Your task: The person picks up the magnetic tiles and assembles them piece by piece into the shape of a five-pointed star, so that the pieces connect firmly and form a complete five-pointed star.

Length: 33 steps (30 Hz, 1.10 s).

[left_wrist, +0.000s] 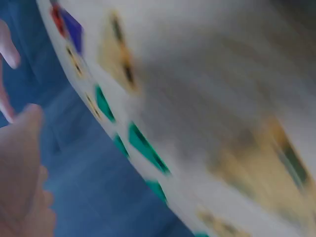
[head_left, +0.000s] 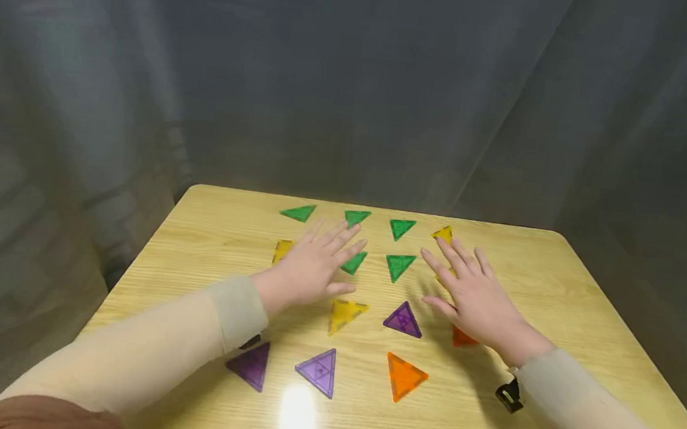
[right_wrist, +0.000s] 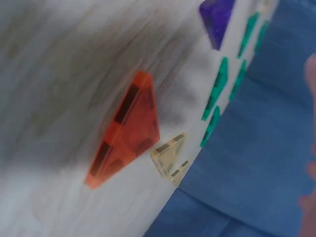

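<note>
Two bare hands in pale sleeves [head_left: 168,328] reach, backs upward, over a wood-grain counter [head_left: 213,230] laid with flat, see-through triangles [head_left: 298,212]. The left hand [head_left: 311,266] has its fingers straight and fanned, its grip slack and empty; it partly covers a yellow piece [head_left: 281,251] and a green triangle [head_left: 354,262]. The right hand [head_left: 483,305] is splayed likewise, holding nothing, with one yellow triangle [head_left: 443,233] at its fingertips, another mostly hidden beneath its fingers, and a red triangle [right_wrist: 129,133] below its palm. Between the hands lie a second green triangle [head_left: 400,266] and a purple triangle [head_left: 403,321]. Nearest the person, left to right, are a dark purple triangle [head_left: 252,366], a light purple triangle [head_left: 320,372] and an orange triangle [head_left: 405,378]. A grey curtain [head_left: 354,93] hangs behind.
</note>
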{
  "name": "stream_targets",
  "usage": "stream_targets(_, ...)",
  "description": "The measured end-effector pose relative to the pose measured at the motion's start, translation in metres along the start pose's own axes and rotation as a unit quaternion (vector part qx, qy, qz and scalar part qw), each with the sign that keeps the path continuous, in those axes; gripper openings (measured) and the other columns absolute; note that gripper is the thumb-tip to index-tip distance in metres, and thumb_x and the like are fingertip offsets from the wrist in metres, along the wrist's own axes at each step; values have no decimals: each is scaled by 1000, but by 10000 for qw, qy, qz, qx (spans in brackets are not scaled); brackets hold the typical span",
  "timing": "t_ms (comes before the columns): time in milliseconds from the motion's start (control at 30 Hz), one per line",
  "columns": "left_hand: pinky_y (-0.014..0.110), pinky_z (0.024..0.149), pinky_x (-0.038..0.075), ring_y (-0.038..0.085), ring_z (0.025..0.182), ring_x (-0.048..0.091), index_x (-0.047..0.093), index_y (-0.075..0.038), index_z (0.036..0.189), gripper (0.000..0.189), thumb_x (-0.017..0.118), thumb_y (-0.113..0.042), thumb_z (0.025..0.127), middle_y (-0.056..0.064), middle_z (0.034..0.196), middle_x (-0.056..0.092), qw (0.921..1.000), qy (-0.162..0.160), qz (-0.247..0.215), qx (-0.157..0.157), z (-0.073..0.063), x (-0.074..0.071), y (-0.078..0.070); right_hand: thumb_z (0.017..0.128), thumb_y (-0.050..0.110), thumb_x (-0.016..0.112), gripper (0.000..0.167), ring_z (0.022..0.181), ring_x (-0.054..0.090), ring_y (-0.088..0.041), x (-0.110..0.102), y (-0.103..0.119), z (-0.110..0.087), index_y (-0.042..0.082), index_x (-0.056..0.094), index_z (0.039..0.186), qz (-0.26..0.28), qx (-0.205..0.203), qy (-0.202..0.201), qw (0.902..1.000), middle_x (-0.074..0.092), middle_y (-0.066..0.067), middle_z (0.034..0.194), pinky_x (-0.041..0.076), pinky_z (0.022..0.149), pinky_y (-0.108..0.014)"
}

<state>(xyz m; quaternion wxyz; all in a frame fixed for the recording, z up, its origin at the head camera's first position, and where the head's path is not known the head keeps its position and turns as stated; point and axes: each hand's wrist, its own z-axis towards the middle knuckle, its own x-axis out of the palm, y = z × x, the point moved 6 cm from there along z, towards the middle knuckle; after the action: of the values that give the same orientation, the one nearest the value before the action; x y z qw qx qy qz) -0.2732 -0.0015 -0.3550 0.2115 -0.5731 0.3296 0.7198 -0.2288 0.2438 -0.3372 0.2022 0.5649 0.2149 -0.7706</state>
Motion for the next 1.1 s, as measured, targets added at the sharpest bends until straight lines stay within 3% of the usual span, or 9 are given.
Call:
stream_targets(167, 53, 117, -7, 24, 149, 5, 19, -18, 159, 73, 44, -54, 101, 5, 164, 7, 9936, 624, -746, 576, -4, -1, -38, 93, 12, 68, 42, 117, 55, -40, -10, 4, -17, 0, 58, 132, 611, 322, 162, 9975, 60, -21, 126, 42, 100, -58)
stream_targets(333, 52, 119, 1, 21, 148, 15, 34, -16, 155, 58, 46, -42, 104, 2, 161, 22, 9825, 1122, -1030, 1074, -10, -5, -67, 87, -4, 70, 40, 110, 60, -41, -5, 12, -42, -3, 63, 127, 875, 466, 686, 9927, 62, -21, 121, 52, 91, -54)
stream_targets(500, 52, 119, 7, 19, 147, 19, 33, -19, 155, 55, 46, -38, 105, -1, 161, 25, 9776, 1419, -965, 1221, -18, -2, -81, 90, -2, 68, 39, 115, 57, -43, 5, 25, -63, -1, 62, 129, 1079, 523, 1229, 9851, 58, -22, 129, 51, 91, -55)
stream_targets(700, 51, 119, 12, 18, 146, 24, 31, -21, 156, 54, 45, -35, 105, -3, 161, 24, 9745, 1708, -741, 1253, -22, 9, -90, 95, -3, 59, 42, 121, 53, -43, 13, 35, -75, -2, 57, 136, 1192, 518, 1530, 9796, 52, -23, 138, 48, 95, -56)
stream_targets(867, 50, 119, 11, 18, 146, 22, 34, -22, 155, 59, 51, -17, 99, -6, 160, 25, 9721, 1929, -543, 1217, -15, 19, -90, 91, -6, 58, 55, 131, 43, -44, 21, 45, -66, 3, 50, 144, 1292, 551, 1766, 9742, 46, -20, 146, 37, 104, -61)
stream_targets(1100, 51, 119, 11, 18, 147, 20, 35, -24, 154, 64, 54, -11, 95, -8, 159, 27, 9678, 2050, -777, 1236, -4, 20, -87, 100, 5, 51, 45, 134, 40, -44, 28, 56, -44, 5, 49, 145, 1382, 375, 1519, 9780, 46, -18, 147, 33, 107, -62)
